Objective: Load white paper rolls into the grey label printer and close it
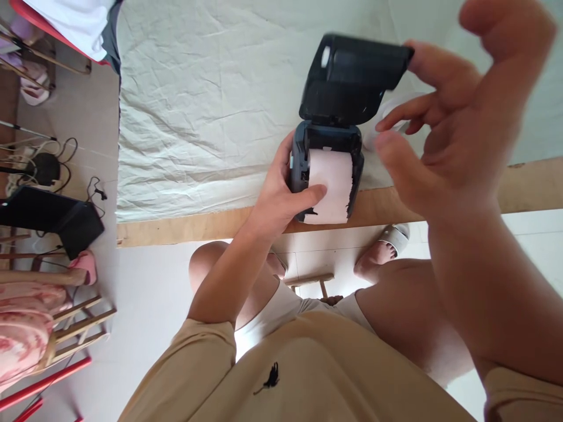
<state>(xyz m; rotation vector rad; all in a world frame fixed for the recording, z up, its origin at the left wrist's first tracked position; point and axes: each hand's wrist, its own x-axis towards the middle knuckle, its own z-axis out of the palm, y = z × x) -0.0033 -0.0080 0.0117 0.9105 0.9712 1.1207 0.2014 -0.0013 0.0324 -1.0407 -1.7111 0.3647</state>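
Evidently, a small, dark blue-grey plastic printer (331, 136) is held open in the left hand (281, 196) near the wooden edge of the pale-cloth-covered tabletop (197, 117).
The left grip is clamped around the printer's body, thumb on the white paper roll (332, 173), apparently to steady both; the right hand (457, 135) has its grip apart, one fingertip touching the corner of the black plastic lid (352, 76), perhaps to hold it clear of the roll.

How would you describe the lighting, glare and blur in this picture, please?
In the head view, the floor nearly washes out to white beside the left sleeve; the raised black lid carries a faint sheen; the paper roll reads fairly clearly; the right hand looks slightly blurred and large in frame.
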